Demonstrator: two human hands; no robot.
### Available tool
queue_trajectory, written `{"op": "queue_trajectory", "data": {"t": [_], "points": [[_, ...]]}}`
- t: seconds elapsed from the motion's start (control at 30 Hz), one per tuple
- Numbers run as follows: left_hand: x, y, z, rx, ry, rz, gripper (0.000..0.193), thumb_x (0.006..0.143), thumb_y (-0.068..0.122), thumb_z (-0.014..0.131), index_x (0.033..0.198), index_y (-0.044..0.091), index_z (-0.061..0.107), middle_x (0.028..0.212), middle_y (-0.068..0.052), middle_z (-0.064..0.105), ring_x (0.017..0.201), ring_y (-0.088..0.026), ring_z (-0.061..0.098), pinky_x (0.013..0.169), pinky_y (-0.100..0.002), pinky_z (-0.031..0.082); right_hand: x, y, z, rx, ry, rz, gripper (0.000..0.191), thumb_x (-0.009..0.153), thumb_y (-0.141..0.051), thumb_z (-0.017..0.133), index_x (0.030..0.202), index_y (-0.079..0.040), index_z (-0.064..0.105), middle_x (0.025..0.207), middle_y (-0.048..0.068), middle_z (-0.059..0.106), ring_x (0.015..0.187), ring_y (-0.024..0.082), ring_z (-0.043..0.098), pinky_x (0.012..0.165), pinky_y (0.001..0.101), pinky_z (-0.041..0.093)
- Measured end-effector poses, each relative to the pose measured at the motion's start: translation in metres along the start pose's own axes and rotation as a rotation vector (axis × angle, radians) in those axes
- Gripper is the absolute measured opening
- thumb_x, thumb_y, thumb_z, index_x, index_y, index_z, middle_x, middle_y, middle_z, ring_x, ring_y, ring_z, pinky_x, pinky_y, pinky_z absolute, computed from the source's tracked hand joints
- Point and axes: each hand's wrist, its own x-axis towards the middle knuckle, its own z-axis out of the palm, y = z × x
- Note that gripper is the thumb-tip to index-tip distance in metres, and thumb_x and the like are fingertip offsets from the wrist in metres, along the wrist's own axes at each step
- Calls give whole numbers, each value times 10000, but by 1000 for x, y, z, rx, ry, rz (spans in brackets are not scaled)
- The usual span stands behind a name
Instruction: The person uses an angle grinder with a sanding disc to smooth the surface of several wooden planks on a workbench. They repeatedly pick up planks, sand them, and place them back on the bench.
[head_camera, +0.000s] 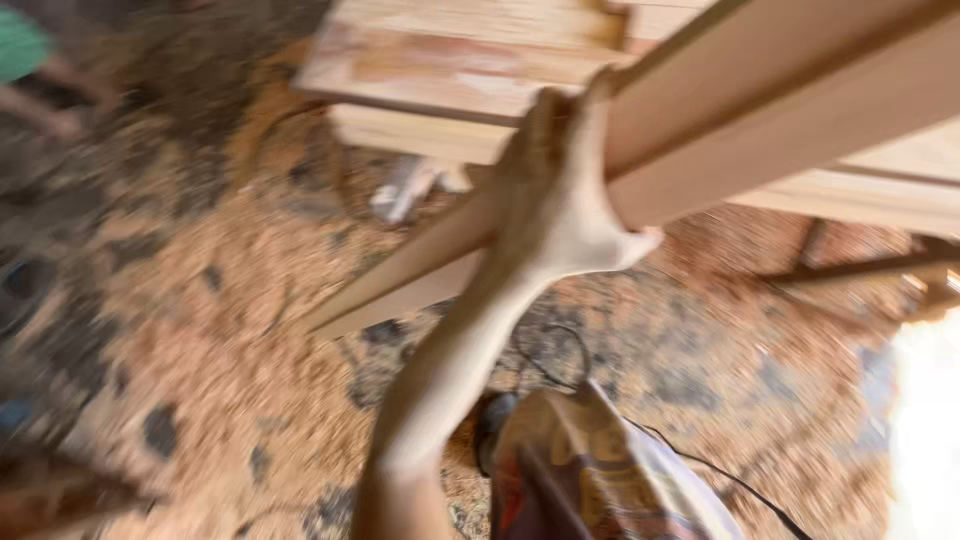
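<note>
The floor (200, 330) is covered with wood shavings and sawdust, light brown with dark patches showing through. It lies below the hand (560, 200) and all around it. A thin black cable (560, 345) curls on the floor just under the hand and runs off to the right. A small whitish thing (405, 190), too blurred to tell what it is, lies on the shavings to the left of the hand. Above the hand stands a pale wooden worktop (450, 60) with flat boards (900, 185) on it. Under the worktop, to the right of the hand, dark wooden bars (860, 265) rest near the floor.
</note>
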Motion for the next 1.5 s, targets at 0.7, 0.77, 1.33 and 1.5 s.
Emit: {"op": "queue_trajectory", "data": {"t": [0.7, 0.77, 1.33, 1.5], "points": [[53, -28, 340, -186, -742, 244, 982, 615, 295, 854, 1445, 10, 414, 1157, -207, 581, 1069, -407, 621, 860, -550, 544, 116, -12, 130, 223, 239, -83, 450, 825, -114, 627, 1240, 41, 548, 926, 164, 671, 758, 277, 684, 675, 405, 609], [51, -39, 360, -180, -886, 182, 980, 540, 309, 880, 1369, 24, 442, 1138, -203, 587, 1070, -403, 622, 865, -546, 540, 124, -17, 162, 203, 237, -127, 534, 781, -105, 625, 1294, 17, 543, 922, 155, 673, 759, 265, 692, 664, 394, 613], [27, -84, 435, -321, -1051, 7, 969, 622, 187, 887, 1462, 121, 408, 1228, -209, 531, 1160, -428, 525, 934, -565, 469, 198, -38, 213, 22, 118, -2, 514, 827, -142, 661, 1297, 14, 525, 949, 165, 647, 806, 294, 675, 713, 412, 583], [0, -108, 472, -526, -1216, -307, 1408, 498, -243, 706, 1613, 420, 159, 1677, -311, 193, 1448, -512, 305, 1068, -546, 473, 223, 27, 302, -149, -62, 102, 475, 854, -154, 650, 1285, 6, 533, 956, 155, 640, 825, 289, 668, 749, 410, 578]]}}
